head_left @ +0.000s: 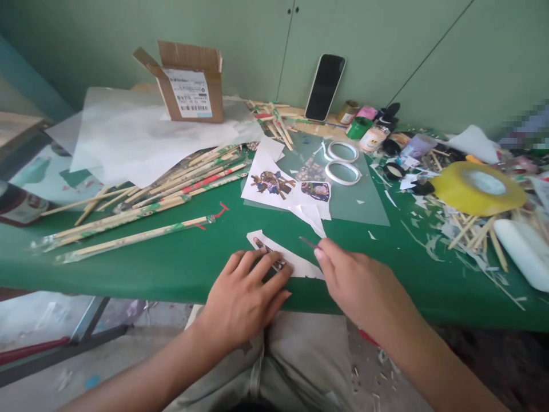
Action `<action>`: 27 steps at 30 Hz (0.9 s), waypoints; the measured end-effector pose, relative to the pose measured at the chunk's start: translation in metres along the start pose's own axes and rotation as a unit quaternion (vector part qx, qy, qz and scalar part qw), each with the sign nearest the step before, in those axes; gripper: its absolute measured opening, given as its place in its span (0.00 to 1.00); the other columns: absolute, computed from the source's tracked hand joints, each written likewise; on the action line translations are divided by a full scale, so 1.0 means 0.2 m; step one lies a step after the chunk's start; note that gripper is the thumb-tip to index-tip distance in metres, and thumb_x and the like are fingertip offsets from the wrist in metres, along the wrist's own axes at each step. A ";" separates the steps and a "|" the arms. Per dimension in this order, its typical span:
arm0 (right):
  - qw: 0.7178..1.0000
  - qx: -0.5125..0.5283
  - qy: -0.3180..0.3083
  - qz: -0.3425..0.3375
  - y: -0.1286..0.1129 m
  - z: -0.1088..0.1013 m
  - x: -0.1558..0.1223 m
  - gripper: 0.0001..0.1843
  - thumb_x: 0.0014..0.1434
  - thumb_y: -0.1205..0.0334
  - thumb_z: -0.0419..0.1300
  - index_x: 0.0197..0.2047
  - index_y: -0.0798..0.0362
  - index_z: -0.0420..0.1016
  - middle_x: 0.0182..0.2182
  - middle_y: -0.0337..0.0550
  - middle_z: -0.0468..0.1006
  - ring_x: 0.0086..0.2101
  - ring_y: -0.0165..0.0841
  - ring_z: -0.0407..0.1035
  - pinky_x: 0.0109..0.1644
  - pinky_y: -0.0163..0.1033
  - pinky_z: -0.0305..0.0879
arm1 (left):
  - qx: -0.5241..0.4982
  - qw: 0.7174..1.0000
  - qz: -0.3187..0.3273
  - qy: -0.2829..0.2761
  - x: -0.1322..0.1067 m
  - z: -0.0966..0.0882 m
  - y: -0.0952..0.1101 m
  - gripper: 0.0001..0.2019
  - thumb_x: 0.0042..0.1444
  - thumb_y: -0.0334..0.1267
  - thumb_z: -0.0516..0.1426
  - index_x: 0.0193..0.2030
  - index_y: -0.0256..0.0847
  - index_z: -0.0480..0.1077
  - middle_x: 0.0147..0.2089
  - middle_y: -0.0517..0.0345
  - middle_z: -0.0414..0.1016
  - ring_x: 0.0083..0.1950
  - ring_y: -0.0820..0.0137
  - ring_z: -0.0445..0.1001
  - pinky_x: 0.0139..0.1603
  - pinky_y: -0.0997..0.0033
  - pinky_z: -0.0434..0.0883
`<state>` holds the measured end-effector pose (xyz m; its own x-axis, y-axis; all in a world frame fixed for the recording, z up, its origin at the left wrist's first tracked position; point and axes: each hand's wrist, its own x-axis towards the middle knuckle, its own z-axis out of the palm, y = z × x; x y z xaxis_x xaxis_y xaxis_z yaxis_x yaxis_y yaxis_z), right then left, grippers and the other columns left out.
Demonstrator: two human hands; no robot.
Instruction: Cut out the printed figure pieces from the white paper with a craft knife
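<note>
My left hand [251, 286] lies with its fingers stretched out, pressing a strip of white paper [302, 266] onto the green tabletop near its front edge. A printed coloured picture on the strip is partly covered by those fingers. Pinched in my right hand [358, 277] is a small, thin blade-like tool [307, 243], its tip pointing left just above the strip. Most of the tool is hidden in my grip. Beyond both hands rests a white sheet [253, 191] with printed figures, beside a smaller cut-out picture [315, 191].
Wrapped wooden chopsticks [141, 236] lie at left near a dark bottle [19, 203]. Behind them stand a cardboard box [193, 94] and a phone [325, 87]. Two white tape rolls [343, 173], a yellow tape roll [450, 186], paint pots [359, 127] and paper scraps crowd the right.
</note>
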<state>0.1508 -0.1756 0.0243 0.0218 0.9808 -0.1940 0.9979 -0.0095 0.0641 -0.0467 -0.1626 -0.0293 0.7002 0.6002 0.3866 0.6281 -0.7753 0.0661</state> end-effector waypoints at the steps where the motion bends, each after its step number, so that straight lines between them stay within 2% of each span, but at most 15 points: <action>1: 1.000 -0.018 -0.001 -0.006 -0.02 0.01 -0.02 0.15 0.69 0.61 0.44 0.40 0.51 0.71 0.24 0.43 0.78 0.23 0.35 0.72 0.22 0.35 0.41 | 0.004 1.000 -0.005 0.001 0.00 0.00 0.01 0.15 0.64 0.42 0.55 0.56 0.46 0.71 0.56 0.53 0.75 0.50 0.59 0.72 0.46 0.57 0.68; 6: 0.996 -0.086 0.025 -0.028 -0.08 0.07 -0.06 0.13 0.67 0.65 0.47 0.33 0.52 0.68 0.18 0.43 0.75 0.19 0.35 0.72 0.21 0.37 0.33 | 0.003 0.999 -0.024 0.022 -0.01 0.02 0.04 0.16 0.65 0.42 0.54 0.55 0.40 0.71 0.53 0.52 0.77 0.47 0.60 0.72 0.43 0.58 0.68; 9: 0.994 -0.095 0.033 -0.044 -0.11 0.07 -0.05 0.13 0.68 0.65 0.46 0.34 0.52 0.68 0.18 0.43 0.75 0.19 0.36 0.73 0.21 0.38 0.33 | -0.004 1.000 -0.018 0.025 -0.01 0.03 0.03 0.16 0.66 0.43 0.52 0.53 0.36 0.72 0.52 0.51 0.78 0.49 0.59 0.73 0.49 0.57 0.69; 12: 0.994 -0.098 0.019 -0.043 -0.13 0.06 -0.03 0.13 0.69 0.66 0.46 0.35 0.52 0.68 0.19 0.44 0.76 0.20 0.36 0.74 0.21 0.38 0.33 | -0.009 1.000 -0.010 0.023 0.00 0.03 0.02 0.16 0.66 0.43 0.51 0.52 0.36 0.73 0.56 0.49 0.76 0.56 0.58 0.72 0.58 0.55 0.68; 14: 0.995 -0.097 0.004 -0.038 -0.13 0.06 -0.03 0.13 0.69 0.66 0.45 0.36 0.52 0.69 0.19 0.44 0.76 0.20 0.38 0.74 0.20 0.38 0.33 | -0.009 1.000 -0.008 0.020 0.00 0.03 0.02 0.15 0.66 0.42 0.51 0.51 0.36 0.73 0.58 0.49 0.75 0.60 0.56 0.70 0.60 0.54 0.68; 17: 0.994 -0.104 -0.006 -0.036 -0.13 0.06 -0.04 0.12 0.68 0.67 0.46 0.37 0.53 0.69 0.19 0.45 0.76 0.20 0.37 0.75 0.20 0.37 0.34 | -0.006 1.000 -0.009 0.018 0.00 0.03 0.02 0.15 0.65 0.42 0.52 0.52 0.37 0.72 0.60 0.50 0.74 0.60 0.53 0.70 0.58 0.52 0.70; 21: 0.993 -0.113 -0.013 -0.034 -0.08 0.10 -0.11 0.10 0.67 0.68 0.48 0.38 0.53 0.70 0.19 0.44 0.76 0.19 0.35 0.74 0.20 0.37 0.33 | -0.007 1.000 -0.008 0.021 0.00 0.03 0.02 0.15 0.65 0.41 0.52 0.52 0.38 0.72 0.61 0.50 0.73 0.60 0.53 0.71 0.57 0.51 0.71; 24: 0.992 -0.124 -0.006 -0.023 -0.01 0.15 -0.20 0.09 0.66 0.67 0.50 0.37 0.52 0.71 0.16 0.41 0.74 0.16 0.35 0.72 0.21 0.38 0.30 | -0.011 1.000 -0.004 0.027 0.01 0.03 0.02 0.14 0.65 0.41 0.52 0.52 0.38 0.72 0.61 0.50 0.74 0.60 0.54 0.71 0.57 0.51 0.71; 27: 0.991 -0.121 0.053 -0.032 0.08 0.17 -0.27 0.12 0.66 0.63 0.51 0.31 0.50 0.69 0.13 0.37 0.69 0.14 0.35 0.67 0.22 0.38 0.30 | -0.019 0.999 0.001 0.038 0.01 0.03 0.01 0.14 0.65 0.41 0.53 0.51 0.37 0.73 0.60 0.50 0.74 0.59 0.54 0.72 0.58 0.51 0.72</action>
<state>0.1675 -0.2349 0.0016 -0.0598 0.9929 -0.1029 0.9532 0.0874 0.2894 -0.0424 -0.1615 -0.0349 0.6733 0.5825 0.4553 0.6117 -0.7848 0.0995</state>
